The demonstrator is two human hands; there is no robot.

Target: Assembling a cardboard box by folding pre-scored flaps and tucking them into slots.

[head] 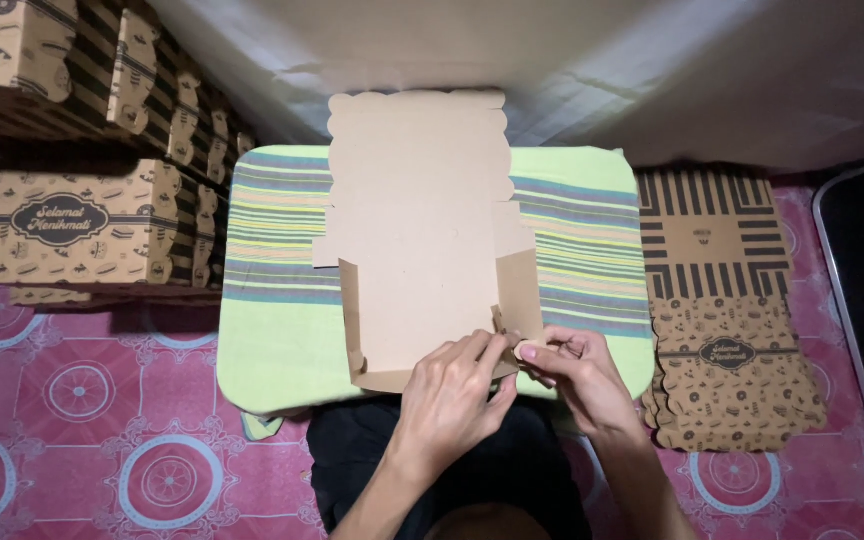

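Observation:
A half-folded brown cardboard box blank lies with its plain inside up on a small table with a striped green cloth. Its left and right side walls are raised; the scalloped lid flap lies flat at the far end. My left hand presses on the near right corner of the box, fingers curled over the front wall. My right hand pinches the corner tab there between thumb and fingers. Both hands meet at that corner.
Folded printed boxes are stacked at the left and far left back. A pile of flat printed box blanks lies on the pink patterned floor mat at the right. A white cloth hangs behind the table.

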